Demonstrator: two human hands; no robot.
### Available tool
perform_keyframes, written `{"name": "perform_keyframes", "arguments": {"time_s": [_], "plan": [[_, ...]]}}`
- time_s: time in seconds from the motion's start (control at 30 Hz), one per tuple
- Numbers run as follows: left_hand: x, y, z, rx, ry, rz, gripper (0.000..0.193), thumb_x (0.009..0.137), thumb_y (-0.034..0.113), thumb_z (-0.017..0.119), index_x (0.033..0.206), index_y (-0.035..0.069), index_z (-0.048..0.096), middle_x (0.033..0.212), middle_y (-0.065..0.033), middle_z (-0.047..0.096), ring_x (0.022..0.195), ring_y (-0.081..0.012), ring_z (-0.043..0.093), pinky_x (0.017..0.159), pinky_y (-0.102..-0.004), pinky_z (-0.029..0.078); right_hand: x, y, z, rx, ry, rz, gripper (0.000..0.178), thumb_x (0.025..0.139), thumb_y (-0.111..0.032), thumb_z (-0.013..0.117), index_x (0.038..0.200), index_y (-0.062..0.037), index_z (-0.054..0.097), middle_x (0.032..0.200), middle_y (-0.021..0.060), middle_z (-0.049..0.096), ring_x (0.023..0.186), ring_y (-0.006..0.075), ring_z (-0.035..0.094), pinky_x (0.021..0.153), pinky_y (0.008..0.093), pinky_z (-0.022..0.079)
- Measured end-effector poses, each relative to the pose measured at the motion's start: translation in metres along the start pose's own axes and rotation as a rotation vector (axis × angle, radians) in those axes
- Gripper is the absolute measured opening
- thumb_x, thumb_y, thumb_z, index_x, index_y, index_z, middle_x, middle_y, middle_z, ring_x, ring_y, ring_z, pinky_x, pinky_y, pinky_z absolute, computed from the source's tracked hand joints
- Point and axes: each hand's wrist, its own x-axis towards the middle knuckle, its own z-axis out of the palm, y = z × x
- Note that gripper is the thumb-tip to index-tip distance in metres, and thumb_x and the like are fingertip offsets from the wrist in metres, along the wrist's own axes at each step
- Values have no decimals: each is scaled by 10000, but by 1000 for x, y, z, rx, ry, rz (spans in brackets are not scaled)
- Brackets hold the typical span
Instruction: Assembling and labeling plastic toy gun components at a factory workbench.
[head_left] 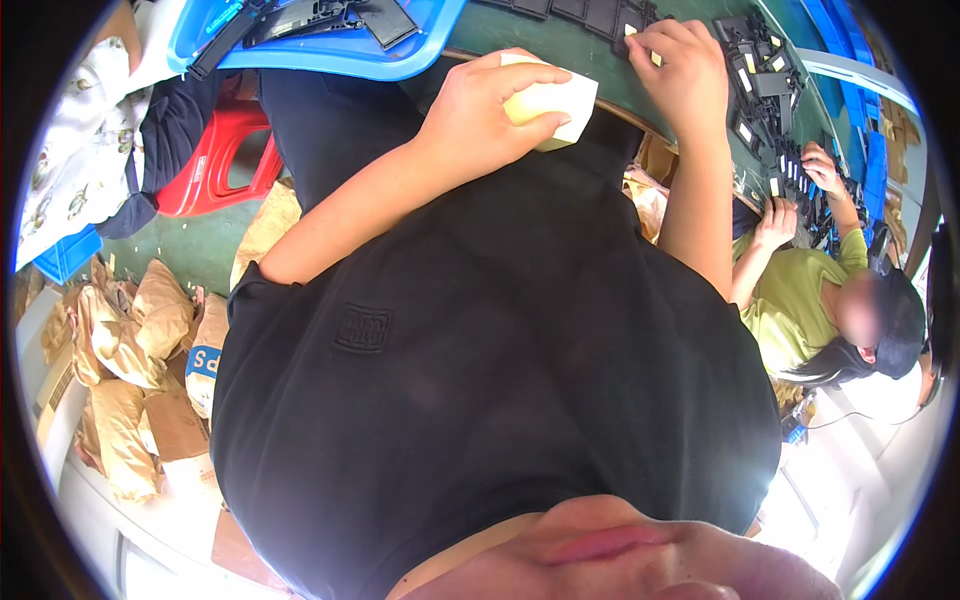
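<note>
My left hand (490, 108) is wrapped round a pale yellow and white block (572, 108), which looks like a thick pad; I cannot tell what it is made of. It is held just off the table's near edge. At the far right of centre, my right hand (684, 72) has its fingers curled down at a row of flat black plastic parts (585, 12). A small pale yellow piece (656, 59) shows at its fingertips, and another lies on the black part beside them. The contact under the fingers is partly hidden.
A blue tray (375, 68) with black plastic parts stands at the upper left. More black parts with pale patches (768, 82) are heaped at right. A co-worker in a green shirt (800, 310) handles similar parts. A red stool (205, 165) and brown paper bags (120, 340) stand left.
</note>
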Motion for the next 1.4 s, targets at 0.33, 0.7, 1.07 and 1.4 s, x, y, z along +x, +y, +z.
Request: {"name": "perform_keyframes", "arguments": {"time_s": [0.33, 0.7, 1.07, 1.4], "plan": [[3, 3, -2, 16, -16, -66, 333, 798, 116, 828, 1121, 64, 762, 1043, -138, 756, 961, -322, 739, 859, -379, 596, 5, -19, -14, 186, -22, 34, 102, 878, -121, 798, 937, -39, 791, 956, 60, 705, 888, 274, 646, 806, 367, 539], [0, 10, 3, -14, 16, -33, 294, 804, 138, 838, 1070, 45, 751, 1012, -129, 751, 914, -329, 741, 820, -383, 600, -13, -71, -25, 391, 35, -162, 145, 790, -81, 846, 911, -83, 766, 895, -2, 686, 791, 215, 618, 705, 356, 446], [-2, 14, 4, 138, 178, 57, 252, 756, 184, 877, 945, 88, 740, 887, -62, 732, 743, -266, 721, 649, -350, 573, -6, -84, -32, 624, -7, -87, 62, 813, -24, 810, 821, -37, 750, 785, 27, 661, 731, 210, 609, 667, 334, 451], [2, 17, -4, 27, 211, -37, 294, 737, 213, 903, 938, 72, 741, 918, -60, 755, 789, -263, 735, 677, -351, 573, -1, -88, -32, 927, -145, 232, 111, 865, -69, 801, 798, -1, 744, 751, 40, 664, 697, 132, 637, 636, 275, 478]]}}
